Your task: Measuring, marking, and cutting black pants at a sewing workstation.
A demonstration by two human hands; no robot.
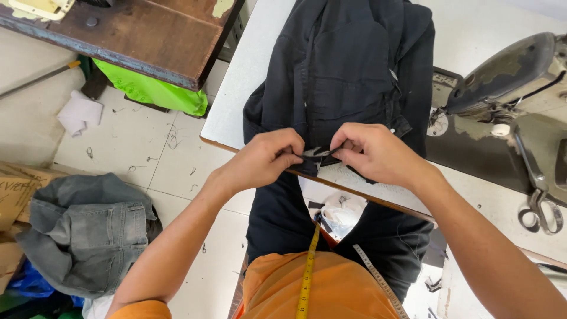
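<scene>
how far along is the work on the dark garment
Done: the dark garment is spread on the white table beside the sewing machine. In hand: the left hand and right hand pinch a small folded edge of it at the table's front. Left: the cloth is not under the needle, and the scissors lie untouched. How much is already sewn cannot be told.

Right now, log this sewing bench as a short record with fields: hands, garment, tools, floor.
left hand: left hand pinches the near edge of the dark garment
right hand: right hand pinches the same edge, close beside the left
garment: spread on the white table, hanging over its front edge
tools: sewing machine at right; scissors on the table below it
body: yellow tape measure draped over an orange shirt
floor: grey jeans heaped at left
</scene>
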